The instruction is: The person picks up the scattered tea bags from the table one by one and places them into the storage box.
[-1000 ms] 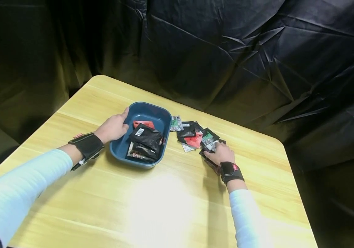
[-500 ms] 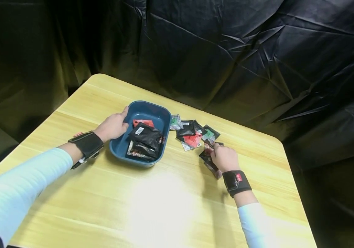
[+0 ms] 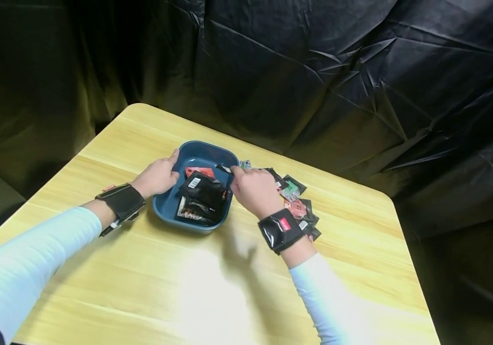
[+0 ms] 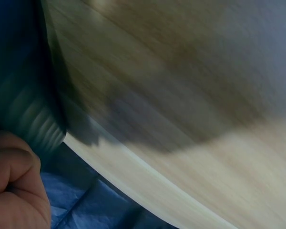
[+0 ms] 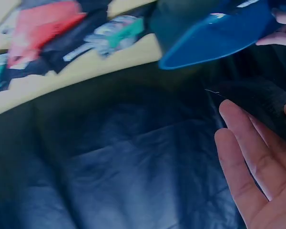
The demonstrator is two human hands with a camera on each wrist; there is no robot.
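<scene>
A dark blue plastic bin [image 3: 168,206] stands on the table with several black and red sachets [image 3: 205,188] lying inside. My left hand [image 3: 155,177] holds the bin's left rim; in the left wrist view its curled fingers [image 4: 12,164] lie against the outer wall. Over the bin's right rim, my right hand [image 3: 256,190] pinches a small black sachet [image 5: 260,100] between thumb and fingers. That sachet's tip [image 3: 223,168] shows above the bin's inside. The right wrist view shows two fingers of this hand [image 5: 257,162] nearly straight.
Right of the bin, more flat sachets, black, red and green [image 3: 294,187], lie loosely overlapped on the wooden table [image 3: 121,268]; the right hand and wrist cover some. The table's far edge runs close behind them. A black sheet [image 3: 315,86] hangs beyond.
My right hand has picked up a black sachet from the right-hand end of the pile and carried it left to the bin. The left hand and bin have stayed put.
</scene>
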